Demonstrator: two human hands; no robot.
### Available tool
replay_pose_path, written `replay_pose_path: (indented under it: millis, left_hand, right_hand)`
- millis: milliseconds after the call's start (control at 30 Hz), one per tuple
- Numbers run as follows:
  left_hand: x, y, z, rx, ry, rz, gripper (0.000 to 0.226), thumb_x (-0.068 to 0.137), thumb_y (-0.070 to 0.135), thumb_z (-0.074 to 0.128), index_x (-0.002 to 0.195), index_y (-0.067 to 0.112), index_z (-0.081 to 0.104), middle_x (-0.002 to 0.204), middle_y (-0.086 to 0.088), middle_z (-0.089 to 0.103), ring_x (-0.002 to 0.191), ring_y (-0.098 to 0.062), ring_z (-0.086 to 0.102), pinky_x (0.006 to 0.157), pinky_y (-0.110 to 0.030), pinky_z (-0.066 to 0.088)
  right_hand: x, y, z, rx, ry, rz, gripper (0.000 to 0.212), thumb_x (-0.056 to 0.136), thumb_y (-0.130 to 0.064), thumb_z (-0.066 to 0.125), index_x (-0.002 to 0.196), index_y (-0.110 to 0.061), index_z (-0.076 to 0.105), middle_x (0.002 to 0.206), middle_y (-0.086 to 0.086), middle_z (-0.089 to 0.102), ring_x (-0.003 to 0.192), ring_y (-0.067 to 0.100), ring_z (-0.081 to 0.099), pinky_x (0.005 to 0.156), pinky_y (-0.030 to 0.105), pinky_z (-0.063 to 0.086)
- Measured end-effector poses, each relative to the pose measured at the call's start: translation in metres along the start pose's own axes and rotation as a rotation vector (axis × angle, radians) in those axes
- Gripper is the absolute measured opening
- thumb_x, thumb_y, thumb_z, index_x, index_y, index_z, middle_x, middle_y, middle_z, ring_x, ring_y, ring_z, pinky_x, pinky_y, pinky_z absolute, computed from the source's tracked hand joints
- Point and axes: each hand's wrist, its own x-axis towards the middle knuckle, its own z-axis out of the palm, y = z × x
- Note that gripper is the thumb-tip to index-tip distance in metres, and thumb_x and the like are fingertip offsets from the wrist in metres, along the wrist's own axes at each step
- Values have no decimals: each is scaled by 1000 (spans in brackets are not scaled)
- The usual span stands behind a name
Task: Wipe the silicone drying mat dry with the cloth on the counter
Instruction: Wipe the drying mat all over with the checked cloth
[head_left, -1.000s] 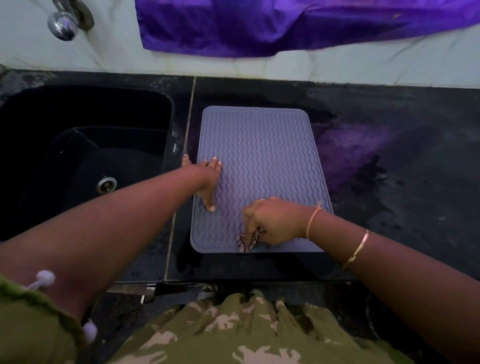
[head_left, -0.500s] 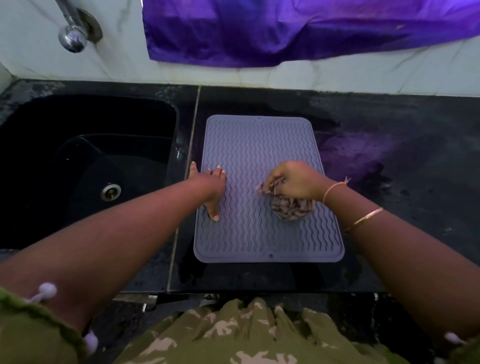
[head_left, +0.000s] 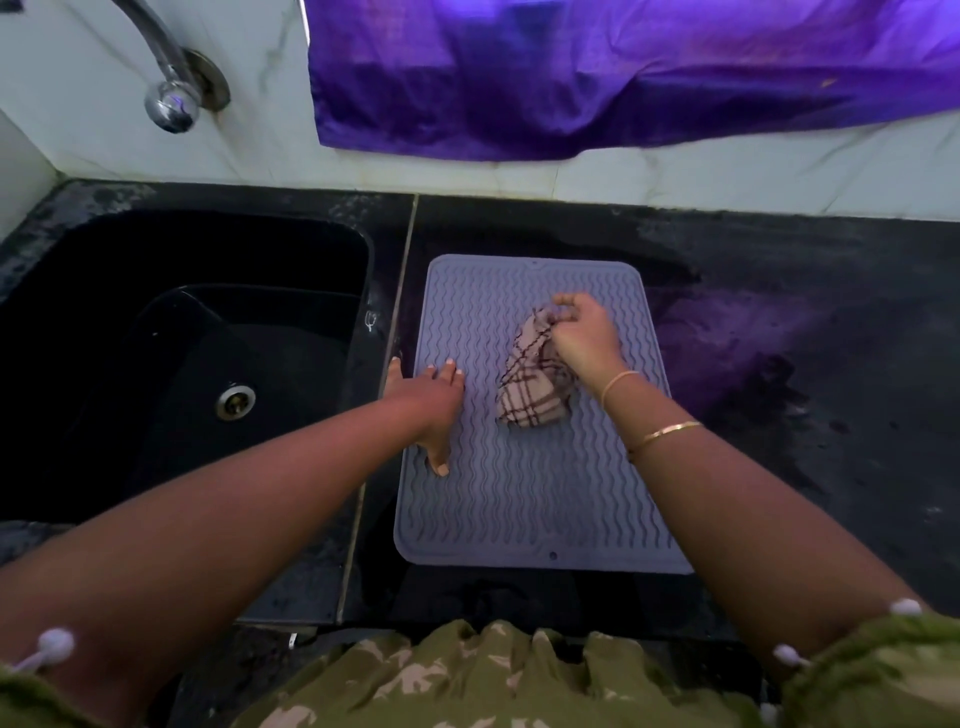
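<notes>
A grey silicone drying mat (head_left: 524, 499) with wavy ridges lies on the black counter, just right of the sink. My left hand (head_left: 428, 410) rests flat on the mat's left edge, fingers spread, holding nothing. My right hand (head_left: 584, 332) grips a crumpled beige cloth (head_left: 532, 389) with brown checks and presses it on the mat's upper right part. The cloth trails toward me from under that hand.
A black sink (head_left: 182, 358) with a metal drain sits to the left, a chrome tap (head_left: 169, 98) above it. A purple fabric (head_left: 597, 73) hangs on the white wall behind. The black counter (head_left: 810, 415) stretches to the right.
My right hand has swept the cloth from the mat's near edge up to its far right part. My left hand has stayed on the left edge.
</notes>
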Motion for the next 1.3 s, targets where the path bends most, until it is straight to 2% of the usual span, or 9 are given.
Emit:
replay_pose_path:
  millis: [133,267,400,500,600,800,933,1133,1300]
  left_hand:
    - [0,-4,2,-2,25,12,131,61,55,79,150,14,-8,159,-4,-10,146,-22,-1,112,-58,-2]
    - [2,1,0,38,50,9,130,61,53,80,151,11,-3,159,-8,-4,146,-24,4,113,-56,-3]
    - [4,-2,-11,29,-11,58,120,63,52,80,151,10,10,158,-10,12,143,-27,21,115,-50,15]
    - [12,-19,-30,-170,-5,86,81,68,47,79,135,17,47,134,-2,52,120,-23,50,96,-36,43]
    - [23,-32,-45,-229,105,46,57,73,38,78,123,20,57,121,1,60,110,-20,55,85,-34,48]
    - [53,-29,-52,-34,259,80,102,64,41,82,145,15,27,148,-6,34,136,-24,33,110,-45,29]
    - [64,-32,-57,-53,85,66,125,64,45,81,151,13,-2,160,-5,-1,146,-24,6,116,-51,12]
    - [70,-23,-66,56,25,9,129,61,48,82,151,9,-2,159,-8,0,145,-27,13,115,-46,21]
    - [72,-9,-74,198,-30,-29,123,65,48,81,150,7,2,158,-14,-1,144,-32,15,116,-47,18]
  right_hand:
    - [-12,6,12,-193,204,-283,34,90,-27,47,124,-19,49,121,6,48,101,19,52,82,33,44]
    - [-24,10,35,-664,16,-246,65,83,-62,44,133,-21,38,132,13,41,120,32,43,96,50,42]
    - [-36,31,45,-1011,-49,-214,77,84,-56,45,145,-19,17,149,20,18,131,42,29,103,54,29]
    - [-36,34,39,-969,13,-251,63,86,-44,46,142,-23,26,143,19,29,123,41,39,97,52,33]
    - [-20,20,24,-682,0,-140,50,84,-37,52,131,-26,40,128,15,42,114,39,48,95,50,40]
    - [22,-14,4,-326,37,-59,51,87,-32,50,136,-29,39,134,12,41,116,35,49,98,47,42]
    - [53,-30,1,-404,139,-152,57,85,-30,53,139,-25,34,133,13,38,115,37,48,97,51,43]
    - [98,-36,27,-672,-125,54,95,75,-63,59,148,-21,14,152,17,22,135,41,30,106,57,29]
    - [103,-36,59,-923,-18,-296,50,87,-34,54,131,-12,46,130,17,38,117,39,42,92,45,41]
